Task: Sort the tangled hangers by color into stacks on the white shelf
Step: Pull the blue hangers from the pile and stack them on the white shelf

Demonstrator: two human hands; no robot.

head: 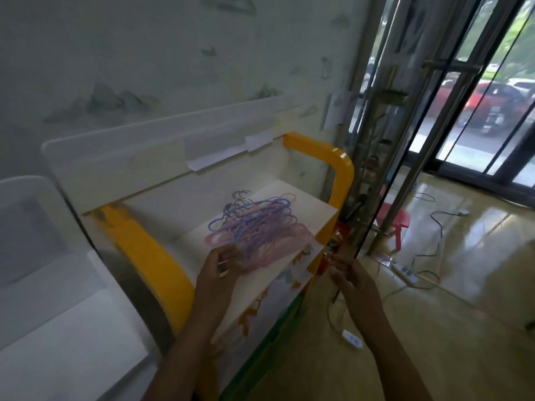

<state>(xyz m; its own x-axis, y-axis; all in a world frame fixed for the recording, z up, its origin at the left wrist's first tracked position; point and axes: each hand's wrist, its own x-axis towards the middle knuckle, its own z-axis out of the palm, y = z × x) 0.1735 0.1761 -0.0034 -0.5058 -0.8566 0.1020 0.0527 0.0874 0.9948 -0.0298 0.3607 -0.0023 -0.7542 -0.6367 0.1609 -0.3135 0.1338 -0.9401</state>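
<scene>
I see my left hand (221, 270) pinching the hangers (257, 227) at their seven o'clock edge on the white shelf (260, 282); my right hand (351, 280), at four o'clock, hovers with relaxed fingers.

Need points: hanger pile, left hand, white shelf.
hanger pile (254, 227), head view, middle of the purple and pink tangle
left hand (220, 270), head view, back of the hand at the pile's near edge
white shelf (260, 285), head view, bare near surface

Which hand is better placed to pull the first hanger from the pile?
Left. The left hand is already at the near edge of the tangled hangers on the white shelf. The right hand hovers off the shelf's right end, holding nothing.
</scene>
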